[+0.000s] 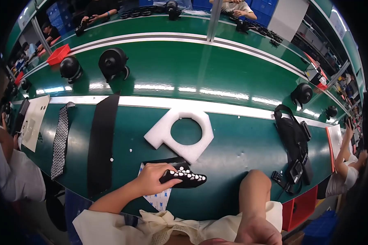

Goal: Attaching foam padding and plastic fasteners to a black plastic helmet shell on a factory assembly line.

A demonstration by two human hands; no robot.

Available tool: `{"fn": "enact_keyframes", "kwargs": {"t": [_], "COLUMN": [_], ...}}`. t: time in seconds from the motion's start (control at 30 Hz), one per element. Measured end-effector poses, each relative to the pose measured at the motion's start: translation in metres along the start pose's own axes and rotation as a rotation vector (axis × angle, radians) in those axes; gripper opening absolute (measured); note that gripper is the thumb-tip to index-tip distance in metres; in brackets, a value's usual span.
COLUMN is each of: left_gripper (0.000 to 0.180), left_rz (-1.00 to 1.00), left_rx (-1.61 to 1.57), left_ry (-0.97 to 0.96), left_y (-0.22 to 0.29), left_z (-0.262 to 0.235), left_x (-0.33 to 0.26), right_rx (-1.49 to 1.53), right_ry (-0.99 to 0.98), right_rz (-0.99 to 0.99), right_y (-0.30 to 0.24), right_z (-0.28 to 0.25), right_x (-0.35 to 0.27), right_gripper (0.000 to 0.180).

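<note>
Right hand (pixel 259 232), nearest the head camera, is cropped at the lower edge; whether it grips anything cannot be told. Left hand (pixel 153 179), the closer to the work, pinches a black pad (pixel 189 176) with white dots, its long axis running rightward from the fingers, nearer than a foam ring (pixel 165 132). White paper (pixel 158 201) beneath bears repeated printed lettering.

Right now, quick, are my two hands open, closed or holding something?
Left hand: closed, holding a black piece with white dots.
Right hand: cannot be told; its fingers aren't clearly in view.
</note>
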State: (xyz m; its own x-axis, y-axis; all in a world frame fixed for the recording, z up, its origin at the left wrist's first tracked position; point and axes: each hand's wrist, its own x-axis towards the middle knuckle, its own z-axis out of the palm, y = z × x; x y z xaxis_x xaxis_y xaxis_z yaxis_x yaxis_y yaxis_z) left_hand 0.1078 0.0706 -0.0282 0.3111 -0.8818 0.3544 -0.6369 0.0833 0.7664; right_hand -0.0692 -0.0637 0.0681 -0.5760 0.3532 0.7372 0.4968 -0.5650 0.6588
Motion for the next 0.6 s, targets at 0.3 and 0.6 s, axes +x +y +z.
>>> {"fn": "enact_keyframes", "kwargs": {"t": [0.3,0.6], "left_gripper": [0.022,0.023], "left_rz": [-0.023,0.008], "left_rx": [-0.004,-0.013], "left_ry": [-0.054,-0.048], "left_y": [0.001,0.0], "left_z": [-0.002,-0.003], "left_x": [-0.002,-0.003], "right_rx": [0.053,0.112], "right_ry": [-0.039,-0.06], "right_rz": [-0.063,-0.033], "right_y": [-0.006,-0.003], "right_z": [0.0,0.002], "right_x": [-0.009,-0.009], "right_gripper": [0.03,0.031]}}
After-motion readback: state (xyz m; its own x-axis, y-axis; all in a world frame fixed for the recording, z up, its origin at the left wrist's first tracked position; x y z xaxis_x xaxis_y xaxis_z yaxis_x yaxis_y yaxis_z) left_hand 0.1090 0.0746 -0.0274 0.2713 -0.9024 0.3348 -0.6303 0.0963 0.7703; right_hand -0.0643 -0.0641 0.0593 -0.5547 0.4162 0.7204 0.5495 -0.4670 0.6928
